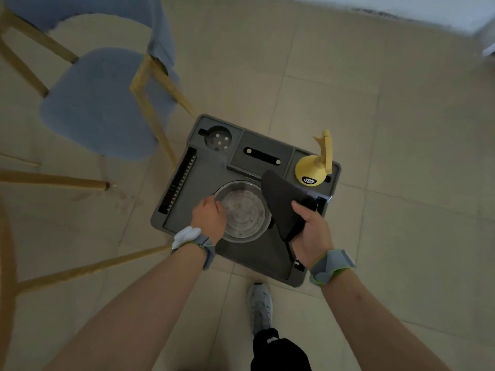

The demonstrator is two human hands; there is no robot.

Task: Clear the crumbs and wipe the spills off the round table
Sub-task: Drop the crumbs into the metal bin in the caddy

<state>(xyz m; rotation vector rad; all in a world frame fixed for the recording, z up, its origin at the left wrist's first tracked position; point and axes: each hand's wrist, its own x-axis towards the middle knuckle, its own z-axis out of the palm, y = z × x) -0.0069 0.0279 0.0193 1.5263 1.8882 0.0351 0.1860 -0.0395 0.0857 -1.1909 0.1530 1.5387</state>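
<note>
Tiled floor (348,103), one blue chair (101,103), one grey tray (195,210). Left hand (209,218) grips one bowl (243,212); right hand (310,231) grasps one dark cloth (284,202); one yellow spray bottle (313,170).

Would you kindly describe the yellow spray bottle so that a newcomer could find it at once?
Start at the grey tray standing on the tiled floor beside the blue chair. The yellow spray bottle stands upright in the tray's far right corner compartment, just beyond the dark cloth. It is the only bright yellow thing there, round-bodied with a trigger on top.
</note>
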